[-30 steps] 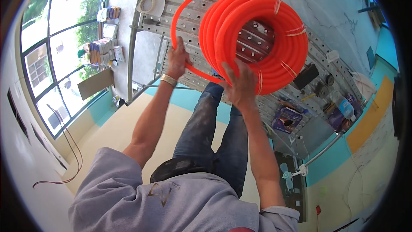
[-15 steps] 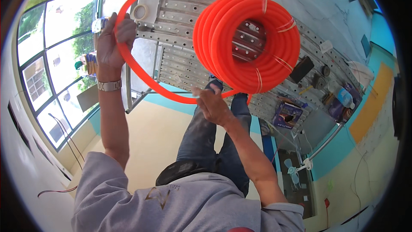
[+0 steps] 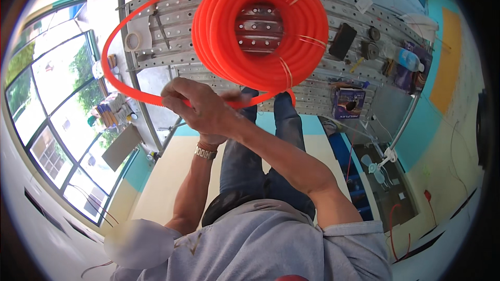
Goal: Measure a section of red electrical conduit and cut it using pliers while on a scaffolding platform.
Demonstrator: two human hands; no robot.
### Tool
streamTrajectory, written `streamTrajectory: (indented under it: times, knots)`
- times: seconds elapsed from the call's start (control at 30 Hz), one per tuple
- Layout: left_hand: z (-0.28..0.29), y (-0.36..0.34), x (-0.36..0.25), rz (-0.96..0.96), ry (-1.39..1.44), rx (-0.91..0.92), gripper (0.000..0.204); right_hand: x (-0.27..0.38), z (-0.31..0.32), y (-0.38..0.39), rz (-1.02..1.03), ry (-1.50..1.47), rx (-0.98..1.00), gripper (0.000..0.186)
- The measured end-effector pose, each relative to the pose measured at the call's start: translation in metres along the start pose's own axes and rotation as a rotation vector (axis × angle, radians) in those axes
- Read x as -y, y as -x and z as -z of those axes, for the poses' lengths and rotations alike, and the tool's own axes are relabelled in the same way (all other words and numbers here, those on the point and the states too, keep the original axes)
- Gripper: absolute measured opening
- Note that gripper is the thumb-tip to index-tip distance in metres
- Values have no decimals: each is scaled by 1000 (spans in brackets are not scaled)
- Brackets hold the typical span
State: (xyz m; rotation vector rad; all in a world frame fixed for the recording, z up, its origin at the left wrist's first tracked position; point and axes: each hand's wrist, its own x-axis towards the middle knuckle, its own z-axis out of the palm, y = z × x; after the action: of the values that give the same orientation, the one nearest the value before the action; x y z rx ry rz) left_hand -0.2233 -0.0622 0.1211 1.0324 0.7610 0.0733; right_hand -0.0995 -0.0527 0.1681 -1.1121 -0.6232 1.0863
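While right hand [image 3: 194, 105] gripped orange tube loop [image 3: 138, 95], grip of half-hidden left hand [image 3: 212, 139] couldn't be told; wide bend likely best prevented kinks.

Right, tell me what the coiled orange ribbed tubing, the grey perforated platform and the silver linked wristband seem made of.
Coiled orange ribbed tubing: probably plastic, slightly satiny, given its fine corrugations and smooth bends.
Grey perforated platform: apparently metal, dull, with rows of punched holes and ridges.
Silver linked wristband: likely metal, fairly shiny, its links catching light.
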Motion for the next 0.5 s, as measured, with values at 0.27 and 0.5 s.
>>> streamTrajectory:
  times: [0.27, 0.5]
  knots:
    - [20, 28, -19, -13, 379, -197, 65, -103, 120, 94, 98, 665, 112, 40]
    - [185, 103, -123, 23, 239, -710, 48, -125, 185, 175, 26, 1260, 398, 31]
